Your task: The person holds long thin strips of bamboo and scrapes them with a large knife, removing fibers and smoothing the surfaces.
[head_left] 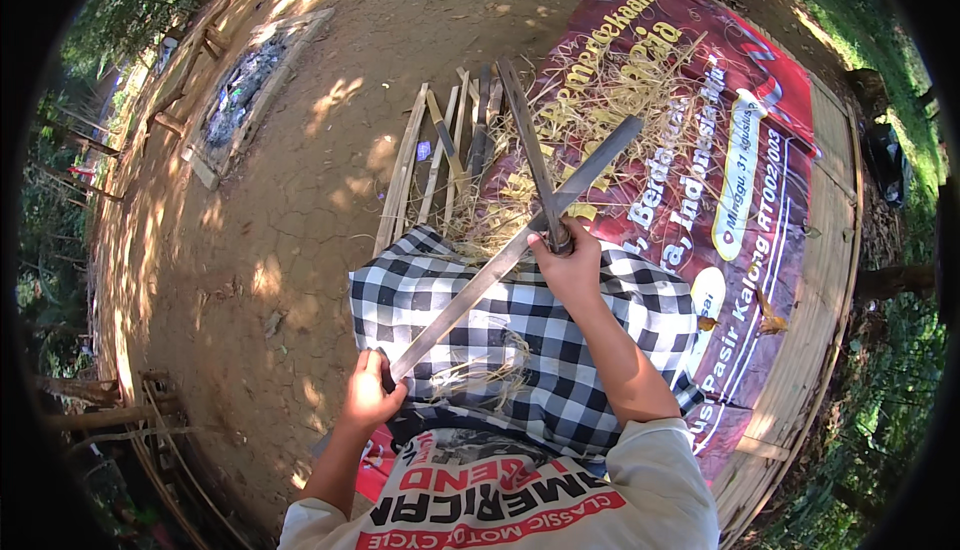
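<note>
A long flat bamboo strip (465, 300) slants across my lap, pale brown below and grey toward its far end. My left hand (374, 390) is closed around its near end; a small dark bit shows between the fingers. My right hand (569, 262) grips the thick dark lower end of a long, narrow machete-like blade (527, 135), which points up and slightly left. Strip and blade cross just above the right hand, whose thumb lies close to the strip. A black-and-white checked cloth (460, 335) covers my lap, with a few shavings (490, 375) on it.
Beyond my lap, several bamboo strips (405, 165) lie side by side on the bare ground (300, 250). To the right, a dark red banner (680, 180) strewn with straw-coloured shavings (625, 100) covers part of a bamboo platform (815, 350). A framed ash pit (245, 90) lies far left.
</note>
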Available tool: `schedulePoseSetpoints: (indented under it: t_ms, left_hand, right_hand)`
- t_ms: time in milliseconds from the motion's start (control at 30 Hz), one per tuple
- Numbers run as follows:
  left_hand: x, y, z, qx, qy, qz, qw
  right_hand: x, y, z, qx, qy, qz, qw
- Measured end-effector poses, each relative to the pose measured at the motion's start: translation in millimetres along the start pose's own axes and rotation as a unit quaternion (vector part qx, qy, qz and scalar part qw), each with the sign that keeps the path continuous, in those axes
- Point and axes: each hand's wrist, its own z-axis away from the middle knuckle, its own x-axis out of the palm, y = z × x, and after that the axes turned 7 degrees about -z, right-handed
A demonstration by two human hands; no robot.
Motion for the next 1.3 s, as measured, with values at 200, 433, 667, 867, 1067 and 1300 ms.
schedulePoseSetpoints:
  t_ms: [200, 433, 667, 867, 1067, 1300]
  left_hand:
    - [1, -11, 7, -0.029, -0.018, 0.050, 0.998]
    - [1, -8, 16, -0.142, -0.078, -0.032, 0.986]
    - [19, -19, 22, -0.168, -0.062, -0.055, 0.982]
    - [28, -25, 23, -0.138, -0.039, -0.003, 0.990]
    - [23, -25, 18, -0.121, -0.058, -0.010, 0.991]
    - [26, -41, 16, -0.082, -0.072, 0.027, 0.994]
  right_hand:
    - [1, -4, 4, 0.001, -0.033, 0.029, 0.999]
    - [-6, -10, 7, -0.145, -0.102, 0.162, 0.971]
    - [7, -9, 19, -0.156, -0.274, 0.323, 0.892]
    - [17, 4, 16, -0.113, -0.268, 0.376, 0.880]
    - [1, 9, -15, -0.055, -0.211, 0.386, 0.896]
    - [26, 9, 11, -0.117, -0.314, 0.348, 0.875]
